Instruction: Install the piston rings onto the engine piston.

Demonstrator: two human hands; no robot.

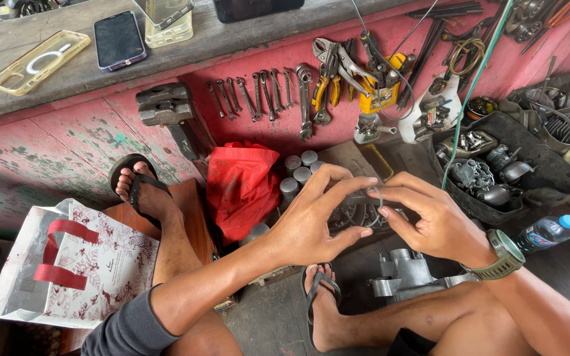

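A small thin grey ring, apparently a rubber seal or wire loop [377, 198], sits pinched between the fingertips of both hands, held in the air above the grey cast-metal engine part [407, 273] that lies on the floor between the person's legs. The left hand [318, 221] grips the ring's left side with thumb and curled fingers; the right hand [430, 221], with an olive-green watch at the wrist, closes finger and thumb on its right side. Neither hand is open.

Just behind the ring stands a cluster of short silver cylindrical cans [298, 171]. To the left of the ring lies a crumpled red plastic bag [242, 184], and further left a white paper bag with a red floral print and red handles [74, 264]. To the right of the ring sits a black tray of grey carburettor-like metal parts [489, 171], and beyond it a clear plastic bottle with a blue cap [549, 231]. Above the ring, a row of steel spanners [258, 95] and pliers with yellow grips [328, 82] lie against the worn red painted bench [67, 145].

As I judge it, the ring is slight and held only at the fingertips, so it could slip and drop among the cluttered parts below, where it would be hard to spot. Pulling the two hands apart too hard could stretch or snap it.
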